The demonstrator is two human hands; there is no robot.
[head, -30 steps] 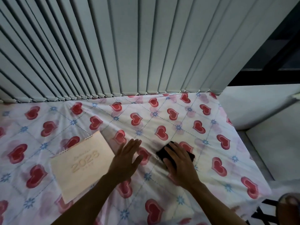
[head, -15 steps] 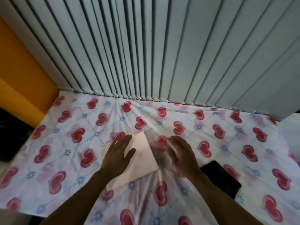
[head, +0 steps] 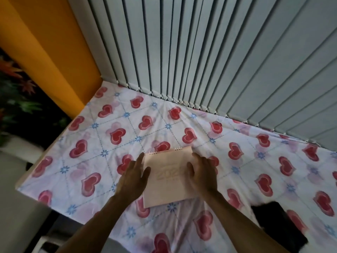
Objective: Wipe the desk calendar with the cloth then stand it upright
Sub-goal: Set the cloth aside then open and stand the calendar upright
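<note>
One desk calendar [head: 168,178] is seen, lying flat on the worktop [head: 113,136], which is covered by a white sheet printed with red hearts and blue flowers. Pale peach cover faces up, with faint embossed year digits partly hidden; the wire binding runs along the far edge, toward the vertical blinds [head: 209,57]. Two hands are counted, both on the calendar. The left hand [head: 134,179] is laid on the calendar's left edge, fingers [head: 139,160] extended and loosely spread, thumb resting on the cover; nothing is gripped. The right hand [head: 203,173] is laid over the right edge, fingers slightly curved downward, thumb on the cover; whether the edge is pinched underneath cannot be told, partly due to motion blur. One cloth [head: 279,227] is seen: dark, nearly black, lying on the sheet at the lower right, well apart from the calendar and touched by neither hand. Both forearms are bare and enter from the bottom of the frame. An orange wall panel [head: 49,52] is visible at the upper left, next to the blinds. Dark foliage with red leaves [head: 16,92] is seen beyond the worktop's left side. The sheet is wrinkled near the calendar.
</note>
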